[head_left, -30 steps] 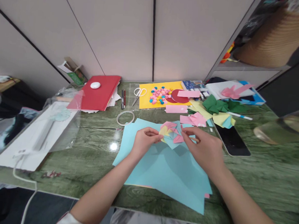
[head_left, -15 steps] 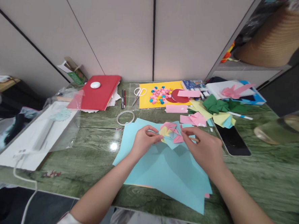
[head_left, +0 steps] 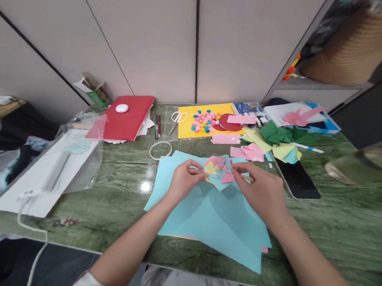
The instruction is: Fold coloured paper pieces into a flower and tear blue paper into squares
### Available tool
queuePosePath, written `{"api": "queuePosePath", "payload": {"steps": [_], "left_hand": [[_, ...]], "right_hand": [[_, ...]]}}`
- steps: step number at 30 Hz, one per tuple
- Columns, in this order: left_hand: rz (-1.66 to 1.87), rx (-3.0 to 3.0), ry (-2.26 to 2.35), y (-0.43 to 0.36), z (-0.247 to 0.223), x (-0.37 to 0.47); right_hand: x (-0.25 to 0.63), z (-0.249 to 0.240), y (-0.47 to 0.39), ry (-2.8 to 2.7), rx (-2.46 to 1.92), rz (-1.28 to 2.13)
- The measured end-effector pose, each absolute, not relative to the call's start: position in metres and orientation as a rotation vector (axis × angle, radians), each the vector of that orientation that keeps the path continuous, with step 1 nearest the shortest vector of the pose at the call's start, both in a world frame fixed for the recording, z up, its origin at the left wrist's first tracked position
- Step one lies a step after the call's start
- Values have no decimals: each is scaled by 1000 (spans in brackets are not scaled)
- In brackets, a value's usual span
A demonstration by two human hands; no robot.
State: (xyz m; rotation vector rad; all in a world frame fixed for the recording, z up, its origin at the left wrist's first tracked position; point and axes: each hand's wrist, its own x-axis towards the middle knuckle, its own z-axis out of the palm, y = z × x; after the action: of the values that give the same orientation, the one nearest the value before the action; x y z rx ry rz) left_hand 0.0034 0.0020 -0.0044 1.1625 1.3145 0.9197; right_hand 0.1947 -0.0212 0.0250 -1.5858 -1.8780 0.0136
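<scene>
Fingertips [head_left: 204, 176] hide parts of the folded paper [head_left: 219, 171].

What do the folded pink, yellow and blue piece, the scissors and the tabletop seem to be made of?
Folded piece: matte paper, judging by its creases and flat pastel faces.
Scissors: smooth white handles, probably plastic; slim grey blades, likely metal.
Tabletop: glossy, with green veining and a bright reflected spot; stone or a stone-look surface, unclear which.

Folded paper [head_left: 219, 171], pink, yellow and blue
</scene>
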Motion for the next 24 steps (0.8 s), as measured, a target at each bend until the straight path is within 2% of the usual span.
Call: {"api": "queuePosePath", "payload": {"steps": [24], "left_hand": [[897, 1137, 1265, 1, -2, 4]], "right_hand": [[195, 25, -22, -1875, -1624, 59]]}}
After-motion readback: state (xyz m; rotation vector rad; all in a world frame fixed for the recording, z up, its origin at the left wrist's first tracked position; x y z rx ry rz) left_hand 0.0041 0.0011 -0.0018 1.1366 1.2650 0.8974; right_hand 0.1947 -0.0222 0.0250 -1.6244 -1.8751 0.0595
